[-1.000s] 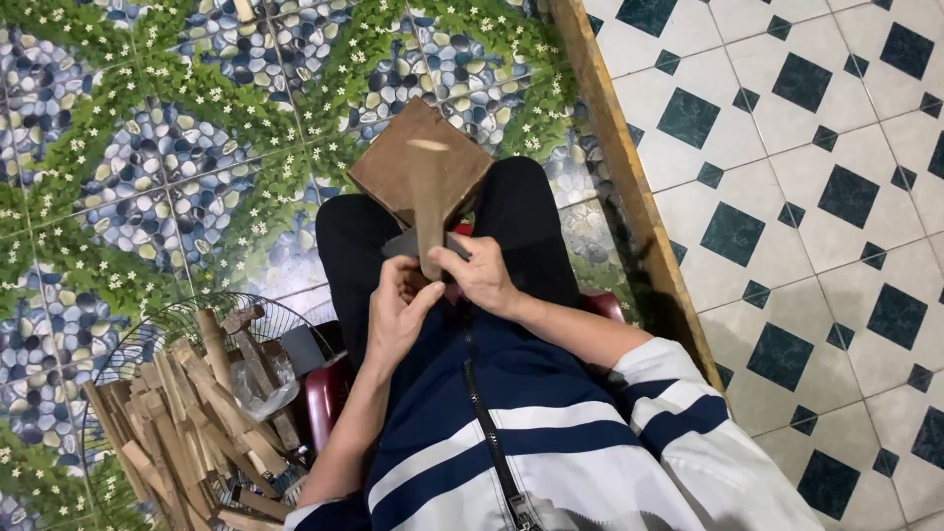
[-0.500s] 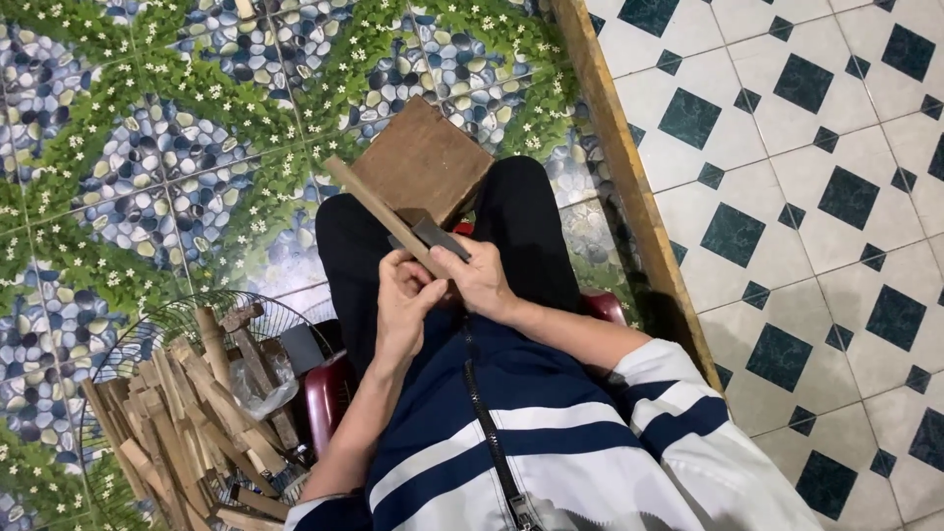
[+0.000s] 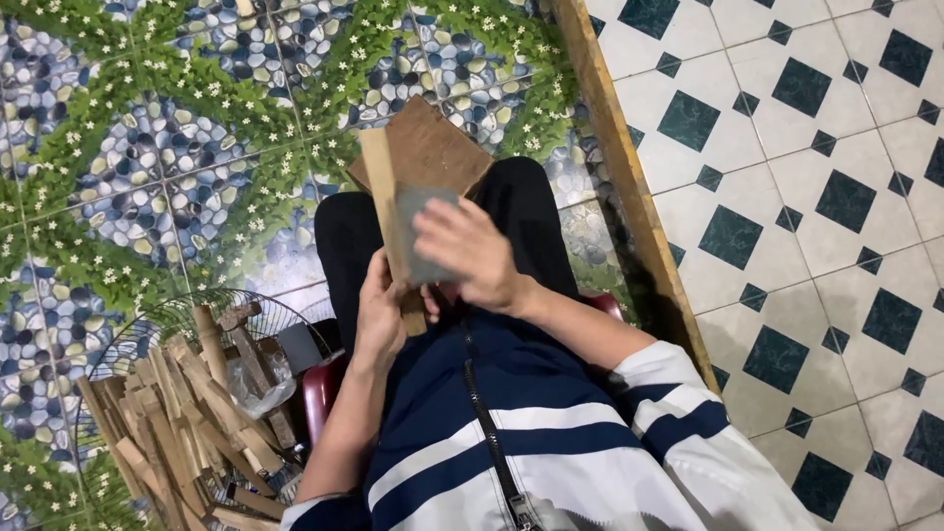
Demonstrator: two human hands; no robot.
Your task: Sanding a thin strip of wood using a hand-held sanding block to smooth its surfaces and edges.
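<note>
Left hand (image 3: 382, 317): closed around the lower end of a flat wooden slat (image 3: 386, 211), gripping it near its base above the lap. Slat: pale brown, long and narrow, held nearly upright, leaning slightly left, upper end in front of the wooden block (image 3: 433, 147).

Right hand (image 3: 470, 258): fingers curled, blurred, holding a flat grey blade (image 3: 425, 236) pressed against the right edge of the slat; exact grip not discernible through the blur.

Wooden block: dark brown, square-faced, standing on the floor just past the knees, one corner pointing away.

Legs in black trousers (image 3: 531, 221): on either side of the block. Red stool (image 3: 320, 393): partly visible under the seated person.

Wire basket (image 3: 172, 320): left of the stool, round, filled with many short wooden sticks (image 3: 187, 413) lying jumbled.

Floor (image 3: 147, 147): tiles printed with pebbles, leaves and small white flowers. Wooden beam (image 3: 629, 187): running diagonally, separating these from white tiles with dark green squares (image 3: 816, 197).
</note>
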